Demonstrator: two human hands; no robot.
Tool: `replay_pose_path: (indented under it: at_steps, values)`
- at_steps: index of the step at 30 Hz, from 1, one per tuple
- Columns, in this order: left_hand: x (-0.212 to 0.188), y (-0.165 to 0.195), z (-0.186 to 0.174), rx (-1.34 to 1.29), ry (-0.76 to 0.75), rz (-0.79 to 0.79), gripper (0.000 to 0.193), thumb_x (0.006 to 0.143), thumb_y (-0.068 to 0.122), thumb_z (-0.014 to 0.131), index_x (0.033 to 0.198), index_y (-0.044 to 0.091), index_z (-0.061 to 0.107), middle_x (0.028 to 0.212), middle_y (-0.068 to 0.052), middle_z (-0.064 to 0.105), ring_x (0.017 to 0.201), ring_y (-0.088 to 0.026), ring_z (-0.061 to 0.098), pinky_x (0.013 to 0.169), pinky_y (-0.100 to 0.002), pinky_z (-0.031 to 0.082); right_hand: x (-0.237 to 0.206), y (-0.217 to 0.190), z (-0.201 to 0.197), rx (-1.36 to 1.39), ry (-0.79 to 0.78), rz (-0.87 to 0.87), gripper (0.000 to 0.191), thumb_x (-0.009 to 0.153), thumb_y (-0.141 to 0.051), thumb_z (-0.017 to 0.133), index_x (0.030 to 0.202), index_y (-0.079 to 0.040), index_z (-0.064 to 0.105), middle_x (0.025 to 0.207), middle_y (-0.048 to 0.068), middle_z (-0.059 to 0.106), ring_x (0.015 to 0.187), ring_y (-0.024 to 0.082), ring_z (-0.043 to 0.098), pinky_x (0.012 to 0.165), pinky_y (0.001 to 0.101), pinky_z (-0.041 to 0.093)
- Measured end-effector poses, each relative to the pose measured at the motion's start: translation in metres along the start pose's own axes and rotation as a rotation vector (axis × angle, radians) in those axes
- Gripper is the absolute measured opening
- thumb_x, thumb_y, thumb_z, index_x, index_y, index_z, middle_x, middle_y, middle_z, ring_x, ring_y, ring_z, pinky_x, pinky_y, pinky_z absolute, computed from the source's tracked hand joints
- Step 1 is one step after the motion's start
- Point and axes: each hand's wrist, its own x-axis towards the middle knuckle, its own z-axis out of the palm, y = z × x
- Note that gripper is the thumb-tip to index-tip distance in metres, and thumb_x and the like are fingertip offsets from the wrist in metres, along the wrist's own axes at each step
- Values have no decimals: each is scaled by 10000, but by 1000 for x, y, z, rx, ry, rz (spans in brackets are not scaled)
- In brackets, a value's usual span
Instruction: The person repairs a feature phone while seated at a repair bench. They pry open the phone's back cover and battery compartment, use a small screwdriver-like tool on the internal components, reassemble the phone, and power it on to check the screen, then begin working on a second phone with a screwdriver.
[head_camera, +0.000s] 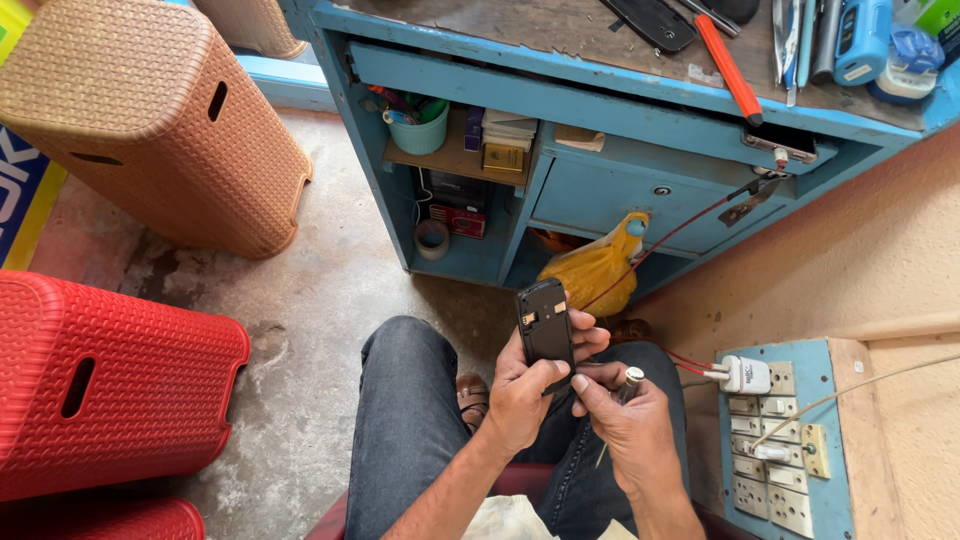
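A small black phone (546, 325) with its back cover off stands upright above my lap, its open back facing me. My left hand (520, 392) grips its lower half from the left, thumb across the bottom. My right hand (625, 420) touches the phone's lower right corner with its fingertips and also holds a thin tool with a silver end (631, 379), likely a screwdriver. I sit with my knees in dark jeans (400, 420) under both hands.
A blue workbench (600, 110) with shelves and a drawer stands ahead, tools on top, an orange-handled tool (728, 68) at its edge. A yellow bag (597, 270) hangs below. Tan stool (150, 120) and red stool (100, 385) stand at left. A switchboard with a white plug (780, 440) is at right.
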Motion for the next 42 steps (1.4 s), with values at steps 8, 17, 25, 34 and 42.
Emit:
replay_pose_path:
  at_steps: [8,17,25,34,42]
  values:
    - [2,0,4,-77,30,30,574,930,-54,483,1498,-36,409,1242,-172,642,1186,-298,665,1041,-445,556,0,10,7,11,-29,-302,166,863,-26,769,1014,24,724,857,10,690,672,38,591,574,179,434]
    - [6,-4,2,-243,89,-24,545,981,39,538,1496,-54,384,1137,-155,685,1160,-317,687,1038,-459,558,-6,-12,4,-72,104,-188,183,956,-144,681,1026,15,739,723,46,633,498,49,396,433,192,270]
    - [12,3,-9,-248,105,16,531,978,33,544,1485,-18,392,1133,-162,677,1143,-332,680,1045,-585,549,-18,-37,-32,103,68,-353,324,1120,-253,524,1070,33,669,825,58,628,639,82,554,541,200,447]
    - [14,-1,-17,-207,126,50,508,990,30,542,1479,-15,413,1155,-166,670,1150,-343,681,1054,-580,550,-45,-43,-5,-273,198,-565,245,889,-6,727,1105,7,612,1045,141,741,843,132,729,782,242,606]
    - [12,-2,-18,-214,110,51,502,1003,34,545,1484,-20,412,1167,-164,667,1151,-343,683,1055,-575,550,-44,-37,6,-439,174,-704,173,908,14,734,1037,17,618,1113,133,737,903,100,706,819,230,592]
